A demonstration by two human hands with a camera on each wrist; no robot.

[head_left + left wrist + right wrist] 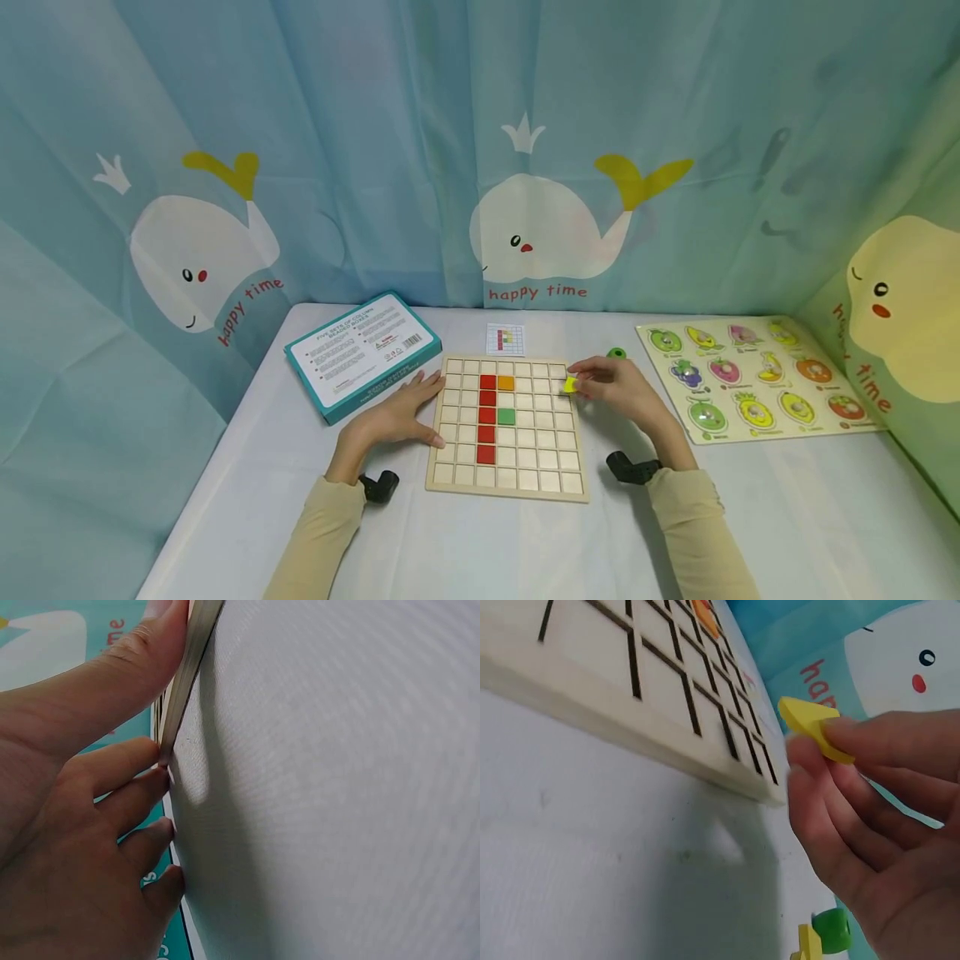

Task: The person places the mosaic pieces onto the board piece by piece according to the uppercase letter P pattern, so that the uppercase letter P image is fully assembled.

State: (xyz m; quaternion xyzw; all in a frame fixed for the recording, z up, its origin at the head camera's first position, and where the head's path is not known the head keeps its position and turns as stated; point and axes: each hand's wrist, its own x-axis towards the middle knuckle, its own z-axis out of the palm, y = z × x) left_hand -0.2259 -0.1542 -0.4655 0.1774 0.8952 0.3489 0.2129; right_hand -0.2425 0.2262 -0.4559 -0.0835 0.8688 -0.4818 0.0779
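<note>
A wooden grid board [510, 493] lies on the white table. One column holds several red tiles [487, 415], with an orange tile [506, 383] and a green tile [506, 417] in the column to their right. At the board's left edge rests my left hand [393, 417], thumb and fingertips touching its side in the left wrist view. Thumb and fingers of my right hand [618, 390] pinch a yellow tile [810, 724] by the upper right edge of the board, raised above the table. Which grid square lies beneath that tile I cannot tell.
Behind the board lies a small pattern card [506, 339]. A teal box [363, 354] is at the left, and a fruit puzzle board [757, 383] at the right. Beyond my right hand sits a green piece [617, 353]; a second yellow piece [807, 943] shows beside it.
</note>
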